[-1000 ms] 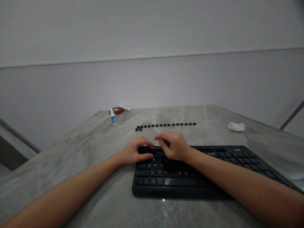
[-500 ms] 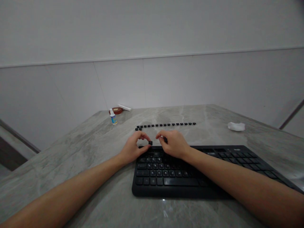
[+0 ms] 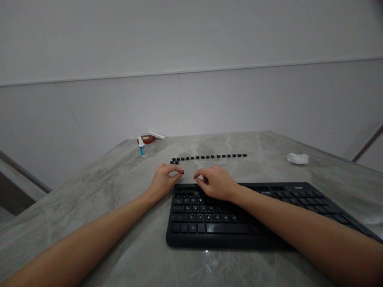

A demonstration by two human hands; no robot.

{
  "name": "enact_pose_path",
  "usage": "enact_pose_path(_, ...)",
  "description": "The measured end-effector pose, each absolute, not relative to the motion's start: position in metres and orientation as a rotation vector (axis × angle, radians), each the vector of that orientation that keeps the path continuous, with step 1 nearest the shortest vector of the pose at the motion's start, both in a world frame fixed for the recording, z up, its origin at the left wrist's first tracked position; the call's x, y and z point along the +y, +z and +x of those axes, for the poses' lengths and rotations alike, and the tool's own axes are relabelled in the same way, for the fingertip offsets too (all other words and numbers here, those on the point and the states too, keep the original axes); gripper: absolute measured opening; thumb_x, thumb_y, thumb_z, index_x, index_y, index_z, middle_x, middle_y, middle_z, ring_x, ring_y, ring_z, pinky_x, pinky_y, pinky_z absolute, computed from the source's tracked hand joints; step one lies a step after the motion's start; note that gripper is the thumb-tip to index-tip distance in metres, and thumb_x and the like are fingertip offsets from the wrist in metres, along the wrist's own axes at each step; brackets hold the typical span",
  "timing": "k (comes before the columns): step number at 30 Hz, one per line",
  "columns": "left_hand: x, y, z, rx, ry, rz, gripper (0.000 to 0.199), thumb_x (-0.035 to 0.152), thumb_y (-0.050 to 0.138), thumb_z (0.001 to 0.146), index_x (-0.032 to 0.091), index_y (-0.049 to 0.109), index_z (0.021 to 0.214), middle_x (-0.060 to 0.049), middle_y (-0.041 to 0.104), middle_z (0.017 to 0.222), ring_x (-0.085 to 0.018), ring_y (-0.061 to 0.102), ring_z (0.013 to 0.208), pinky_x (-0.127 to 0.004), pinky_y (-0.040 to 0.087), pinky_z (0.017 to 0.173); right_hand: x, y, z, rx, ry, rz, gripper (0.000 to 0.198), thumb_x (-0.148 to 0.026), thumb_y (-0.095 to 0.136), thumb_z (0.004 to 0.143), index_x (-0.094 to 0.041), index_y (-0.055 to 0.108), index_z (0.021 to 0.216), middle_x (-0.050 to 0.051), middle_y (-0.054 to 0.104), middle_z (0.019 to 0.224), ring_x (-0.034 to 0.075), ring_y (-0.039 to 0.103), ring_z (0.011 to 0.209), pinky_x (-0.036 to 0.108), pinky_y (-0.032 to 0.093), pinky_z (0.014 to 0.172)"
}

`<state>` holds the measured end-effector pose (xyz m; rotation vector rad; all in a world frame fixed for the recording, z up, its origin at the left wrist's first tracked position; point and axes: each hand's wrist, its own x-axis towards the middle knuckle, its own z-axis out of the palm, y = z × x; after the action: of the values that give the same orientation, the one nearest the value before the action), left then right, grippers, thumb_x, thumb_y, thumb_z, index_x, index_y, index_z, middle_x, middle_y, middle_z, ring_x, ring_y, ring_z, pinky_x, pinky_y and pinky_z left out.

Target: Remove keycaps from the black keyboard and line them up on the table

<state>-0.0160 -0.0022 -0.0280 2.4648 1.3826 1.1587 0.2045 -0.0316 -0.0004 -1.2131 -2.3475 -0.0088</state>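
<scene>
Between the thumb and index finger of my left hand [image 3: 164, 179] is a small black keycap [image 3: 182, 172], held just beyond the keyboard's far left corner. My right hand [image 3: 218, 182] is closed over the keyboard's far edge, gripping what looks like a wire keycap puller [image 3: 194, 183]; its thin wire ends show below the fingertips, and its dark handle is mostly hidden. The black keyboard [image 3: 227, 241] lies on the table under my right forearm. Its upper left keys show bare sockets. Behind my hands, several removed keycaps [image 3: 207, 157] stand in a row, with two more [image 3: 174, 162] at the left end of a nearer row.
A small white spray bottle [image 3: 143, 148] with a blue label stands at the back left. Behind it are a reddish-brown round object [image 3: 146, 139] and a white strip [image 3: 157, 135]. A crumpled white item [image 3: 297, 158] rests on the grey marbled table [image 3: 119, 243] at right.
My left hand has moved left and slightly away with the keycap, off the keyboard. My right hand has shifted slightly left and lower, with the puller's wire now at the keyboard's far edge.
</scene>
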Motion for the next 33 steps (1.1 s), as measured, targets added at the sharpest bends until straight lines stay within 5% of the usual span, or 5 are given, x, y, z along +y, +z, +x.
enact_pose_path(6, 0.002, -0.028, -0.017, 1.629, 0.853, 2.262, 0.012, 0.026, 0.064, 0.078, 0.024, 0.074, 0.085, 0.0, 0.074, 0.087, -0.02, 0.063, 0.082, -0.032, 0.046, 0.08, -0.033, 0.0, 0.204, -2.396, 0.002, -1.206, 0.022, -0.026, 0.054, 0.08, -0.027, 0.071, 0.093, 0.0, 0.069, 0.066, 0.016, 0.061, 0.063, 0.026, 0.031, 0.058)
enact_pose_path(23, 0.052, -0.024, -0.017, 1.411, 0.709, 3.071, 0.01, 0.024, 0.059, 0.084, 0.024, 0.068, 0.09, -0.003, 0.07, 0.092, -0.027, 0.047, 0.099, -0.043, 0.033, 0.086, -0.032, -0.001, 0.205, -2.458, 0.039, -1.122, 0.02, -0.026, 0.054, 0.082, -0.025, 0.071, 0.09, 0.001, 0.07, 0.067, 0.016, 0.061, 0.064, 0.026, 0.033, 0.059)
enact_pose_path(33, 0.058, -0.035, -0.019, 1.768, 0.762, 2.925, 0.037, 0.011, 0.055, 0.07, 0.03, 0.068, 0.099, -0.004, 0.047, 0.133, -0.036, 0.028, 0.125, -0.055, 0.028, 0.095, -0.033, -0.001, 0.204, -2.471, 0.013, -1.104, 0.02, -0.025, 0.054, 0.081, -0.025, 0.071, 0.091, 0.001, 0.07, 0.067, 0.016, 0.06, 0.063, 0.026, 0.033, 0.059)
